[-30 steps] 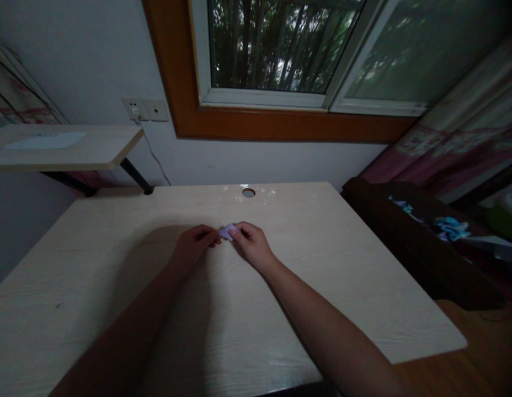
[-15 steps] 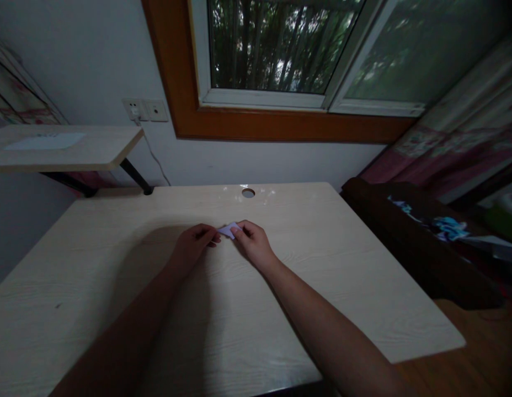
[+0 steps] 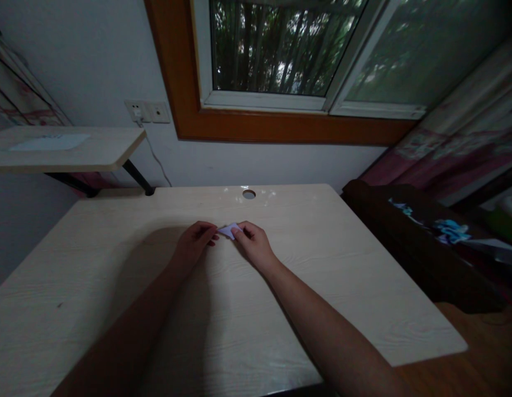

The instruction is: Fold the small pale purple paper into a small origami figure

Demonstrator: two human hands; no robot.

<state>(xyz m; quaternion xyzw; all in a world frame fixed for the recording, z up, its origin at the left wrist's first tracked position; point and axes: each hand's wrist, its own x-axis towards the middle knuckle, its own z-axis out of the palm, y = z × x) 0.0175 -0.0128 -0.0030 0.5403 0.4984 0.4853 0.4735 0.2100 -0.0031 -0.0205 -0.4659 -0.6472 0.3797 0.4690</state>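
My left hand [image 3: 196,240] and right hand [image 3: 254,245] each pinch one end of the lilac paper piece [image 3: 229,230], over the desk [image 3: 322,264] middle, toward its far edge. Dim light: it seems folded small already, creasing unfinished.

Dim room, daylight from window [image 3: 276,49], wide-angle edge distortion.

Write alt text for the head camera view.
The left hand and right hand pinch a small pale purple paper between them over a light wooden desk. Behind are a window, wall sockets and a side shelf.
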